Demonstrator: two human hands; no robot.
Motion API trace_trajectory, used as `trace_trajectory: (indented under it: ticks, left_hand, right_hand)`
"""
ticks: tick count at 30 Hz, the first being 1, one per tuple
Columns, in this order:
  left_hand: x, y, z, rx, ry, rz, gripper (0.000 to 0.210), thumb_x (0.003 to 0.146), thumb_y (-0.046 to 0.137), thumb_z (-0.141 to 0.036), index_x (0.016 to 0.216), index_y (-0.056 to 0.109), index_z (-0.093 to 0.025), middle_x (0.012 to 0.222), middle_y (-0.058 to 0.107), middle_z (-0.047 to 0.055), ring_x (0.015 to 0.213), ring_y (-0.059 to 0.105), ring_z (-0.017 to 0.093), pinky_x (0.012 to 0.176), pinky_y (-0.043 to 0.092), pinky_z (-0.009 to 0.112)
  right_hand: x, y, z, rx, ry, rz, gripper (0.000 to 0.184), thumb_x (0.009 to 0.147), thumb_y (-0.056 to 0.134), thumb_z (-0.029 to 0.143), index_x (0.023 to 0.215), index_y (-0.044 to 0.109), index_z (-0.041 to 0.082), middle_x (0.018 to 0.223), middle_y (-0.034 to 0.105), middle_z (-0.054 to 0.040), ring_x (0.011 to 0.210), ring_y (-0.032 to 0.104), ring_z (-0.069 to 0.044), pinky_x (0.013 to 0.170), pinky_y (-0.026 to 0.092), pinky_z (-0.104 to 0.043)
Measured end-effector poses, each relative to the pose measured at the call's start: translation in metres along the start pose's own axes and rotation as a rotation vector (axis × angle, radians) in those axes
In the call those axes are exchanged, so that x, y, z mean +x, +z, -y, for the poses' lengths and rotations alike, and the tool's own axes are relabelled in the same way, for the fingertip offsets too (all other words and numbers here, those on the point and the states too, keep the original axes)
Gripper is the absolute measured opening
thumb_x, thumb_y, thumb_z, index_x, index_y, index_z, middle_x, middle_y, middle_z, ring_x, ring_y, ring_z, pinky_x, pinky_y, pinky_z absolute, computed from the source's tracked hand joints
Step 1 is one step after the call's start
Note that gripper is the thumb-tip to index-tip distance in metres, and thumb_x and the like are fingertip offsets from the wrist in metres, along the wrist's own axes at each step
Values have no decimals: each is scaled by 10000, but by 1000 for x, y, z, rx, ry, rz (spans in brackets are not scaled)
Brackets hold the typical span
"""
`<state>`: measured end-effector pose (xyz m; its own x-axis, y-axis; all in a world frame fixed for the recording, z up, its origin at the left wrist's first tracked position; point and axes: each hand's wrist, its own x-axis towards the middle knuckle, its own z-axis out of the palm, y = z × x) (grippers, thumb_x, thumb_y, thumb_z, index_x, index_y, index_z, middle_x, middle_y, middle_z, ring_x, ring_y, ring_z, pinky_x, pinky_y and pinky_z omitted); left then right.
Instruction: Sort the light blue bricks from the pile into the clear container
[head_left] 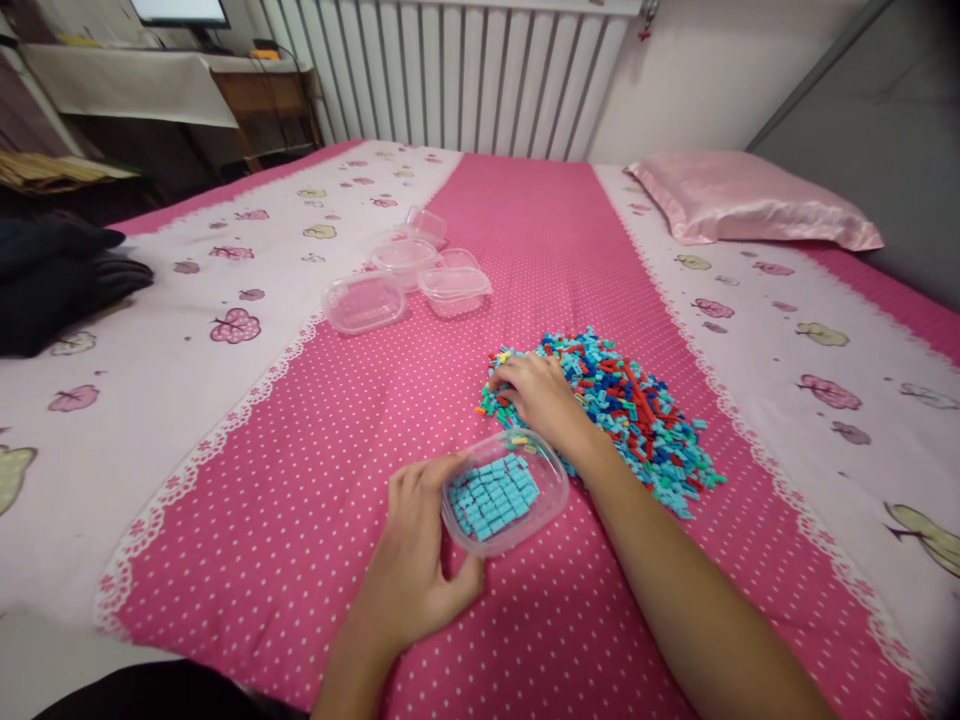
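Note:
My left hand (420, 560) grips the left side of a clear plastic container (553, 500), thumb at its near edge and fingers along its far left rim. Light-blue toy bricks (495, 497) lie in close rows on its floor, and a couple of yellow bricks (519, 440) are by its far wall. Just beyond the container, my right hand (536, 395) reaches into the left edge of a loose pile of small toy bricks (637, 410), mostly blue and red with some green and yellow. Its fingers are curled together, and whatever is between the fingertips is hidden.
Several clear plastic containers (367, 303) and lids lie farther back on the pink dotted bedspread (315, 480). A pink pillow (750, 197) rests at the right rear, and dark clothing (67, 280) at the left. A radiator (450, 75) stands behind the bed.

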<state>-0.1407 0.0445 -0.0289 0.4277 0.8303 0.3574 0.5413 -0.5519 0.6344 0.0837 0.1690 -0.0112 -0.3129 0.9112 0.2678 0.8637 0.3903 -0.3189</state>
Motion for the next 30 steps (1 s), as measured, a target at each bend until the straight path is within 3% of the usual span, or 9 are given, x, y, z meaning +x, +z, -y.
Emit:
trace_trajectory:
  ticks: [6, 10, 14, 16, 18, 21, 24, 30]
  left_hand:
    - [2, -1, -2, 15, 24, -13, 747, 767, 570, -147, 1460, 322, -278, 1346, 518, 107, 1218, 477, 315, 1035, 428, 532]
    - [2, -1, -1, 23, 31, -4, 696, 821, 617, -201, 1461, 355, -283, 1354, 543, 98, 1234, 488, 311, 1051, 429, 531]
    - [0, 0, 0, 19, 11, -36, 747, 879, 707, -549, 1489, 365, -288, 1486, 443, 138, 1339, 463, 352, 1092, 428, 570]
    - [0, -2, -2, 45, 30, -61, 815, 854, 652, -732, 1487, 397, -287, 1547, 363, 157, 1379, 431, 375, 1094, 431, 587]
    - [3, -6, -6, 116, 91, -65, 773, 854, 561, -809, 1417, 501, -282, 1564, 334, 154, 1390, 400, 390, 1092, 414, 615]
    - [12, -14, -16, 214, 162, -12, 633, 942, 386, -788, 1234, 673, -305, 1583, 333, 112, 1401, 350, 401, 1083, 356, 673]
    - [24, -17, -24, 272, 144, 46, 682, 1006, 188, -725, 1177, 740, -364, 1614, 333, 68, 1432, 311, 394, 1082, 306, 702]
    - [39, -10, -28, 400, 122, 153, 683, 1015, 190, -709, 1185, 752, -361, 1607, 381, 94, 1435, 331, 392, 1083, 292, 707]
  right_hand:
    - [2, 3, -4, 86, -7, -46, 199, 968, 581, 110, 1009, 752, 202, 1078, 728, -88, 1016, 645, -232, 927, 427, -358]
    - [3, 6, -6, 168, -6, -79, 244, 972, 555, 93, 1057, 760, 195, 1068, 707, -83, 977, 661, -202, 885, 472, -313]
    - [5, 4, -6, 228, 1, -128, 253, 924, 620, 82, 1106, 770, 174, 1042, 700, -87, 964, 668, -200, 903, 489, -318]
    - [6, 3, -6, 250, -4, -139, 231, 910, 635, 84, 1055, 786, 182, 1023, 703, -82, 956, 671, -201, 904, 494, -325]
    - [6, 2, -7, 271, -10, -141, 219, 899, 636, 74, 994, 794, 192, 1018, 715, -77, 956, 678, -201, 907, 497, -332]
    - [6, 0, -7, 305, -18, -135, 226, 896, 628, 56, 962, 790, 198, 1030, 749, -70, 963, 694, -196, 929, 500, -338]
    - [6, -3, -6, 331, -18, -119, 214, 891, 649, 54, 976, 786, 195, 1017, 780, -63, 950, 711, -195, 934, 505, -342]
    - [6, -13, -6, 344, -21, -91, 166, 898, 676, 92, 994, 783, 176, 1037, 795, -79, 972, 717, -209, 912, 507, -338]
